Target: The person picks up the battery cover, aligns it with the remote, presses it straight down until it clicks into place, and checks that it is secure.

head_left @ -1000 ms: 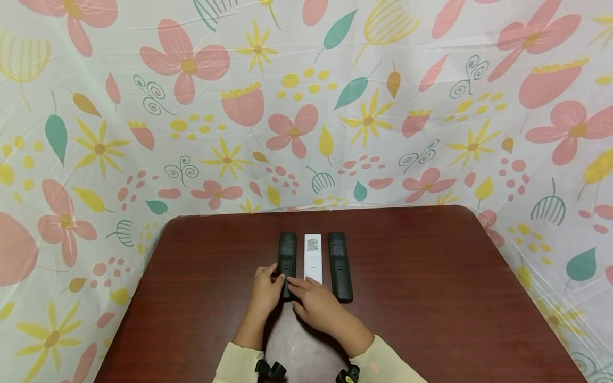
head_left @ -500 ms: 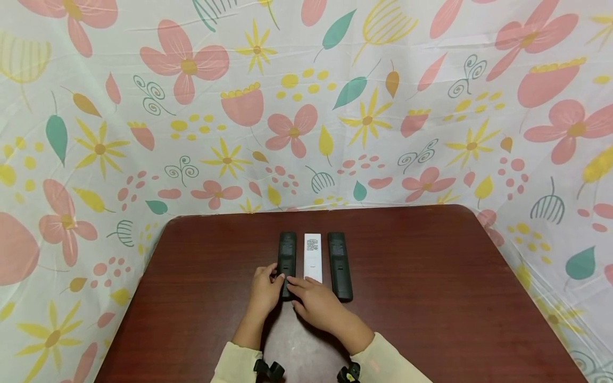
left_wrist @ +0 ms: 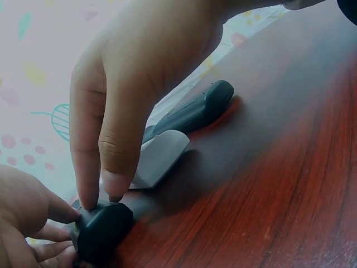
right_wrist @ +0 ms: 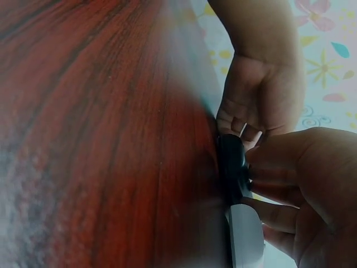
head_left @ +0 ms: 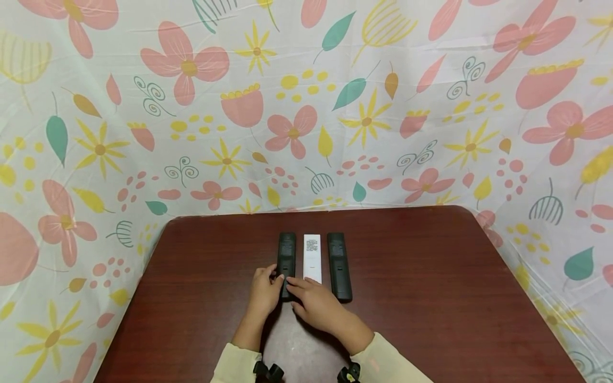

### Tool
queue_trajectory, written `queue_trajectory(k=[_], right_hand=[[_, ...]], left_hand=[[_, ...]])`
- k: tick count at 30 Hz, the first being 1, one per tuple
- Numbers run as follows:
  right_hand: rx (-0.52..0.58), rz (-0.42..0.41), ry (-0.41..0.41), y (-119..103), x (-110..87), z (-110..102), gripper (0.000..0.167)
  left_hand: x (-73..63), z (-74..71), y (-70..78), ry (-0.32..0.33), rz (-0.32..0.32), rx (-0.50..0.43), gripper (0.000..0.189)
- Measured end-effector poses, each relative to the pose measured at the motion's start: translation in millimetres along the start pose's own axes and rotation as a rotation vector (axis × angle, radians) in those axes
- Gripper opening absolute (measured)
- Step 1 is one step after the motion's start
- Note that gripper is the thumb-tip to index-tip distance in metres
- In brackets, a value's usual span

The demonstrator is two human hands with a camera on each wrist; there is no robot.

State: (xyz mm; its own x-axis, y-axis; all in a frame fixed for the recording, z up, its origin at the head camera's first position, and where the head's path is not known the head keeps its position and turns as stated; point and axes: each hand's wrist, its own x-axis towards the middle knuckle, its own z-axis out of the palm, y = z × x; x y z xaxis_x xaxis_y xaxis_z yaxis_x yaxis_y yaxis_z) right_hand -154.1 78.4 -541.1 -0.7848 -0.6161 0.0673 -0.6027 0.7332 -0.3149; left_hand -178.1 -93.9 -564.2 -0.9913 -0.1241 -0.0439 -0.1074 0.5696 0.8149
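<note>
Three remote controls lie side by side on the table, backs up. My left hand [head_left: 265, 291] holds the left black remote control [head_left: 287, 251] near its front end, thumb on top and fingers along its left side. Fingertips of my right hand [head_left: 318, 306] rest on that same remote's back, fairly straight, as the left wrist view shows. The white remote control [head_left: 312, 254] bears a printed label; its front end is partly covered by the right hand. To the right is the second black remote control [head_left: 339, 266], touched by neither hand.
The dark red wooden table [head_left: 431, 287] has rounded far corners. A white cloth [head_left: 306, 159] printed with flowers and leaves hangs behind and along both sides. Each pale sleeve [head_left: 387, 361] has a black strap device [head_left: 348, 373] at the wrist.
</note>
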Motion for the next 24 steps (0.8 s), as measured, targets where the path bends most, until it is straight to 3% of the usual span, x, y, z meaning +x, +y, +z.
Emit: queue_trajectory(k=[11, 24], right_hand=[[0.044, 0.004, -0.015, -0.8, -0.4, -2.4, 0.045], [0.176, -0.036, 0.140, 1.3, -1.9, -7.4, 0.035]], left_hand=[[-0.2, -0.8, 0.8, 0.037, -0.024, -0.045, 0.040], [-3.3, -5.6, 1.6, 0.055, -0.004, -0.117, 0.026]])
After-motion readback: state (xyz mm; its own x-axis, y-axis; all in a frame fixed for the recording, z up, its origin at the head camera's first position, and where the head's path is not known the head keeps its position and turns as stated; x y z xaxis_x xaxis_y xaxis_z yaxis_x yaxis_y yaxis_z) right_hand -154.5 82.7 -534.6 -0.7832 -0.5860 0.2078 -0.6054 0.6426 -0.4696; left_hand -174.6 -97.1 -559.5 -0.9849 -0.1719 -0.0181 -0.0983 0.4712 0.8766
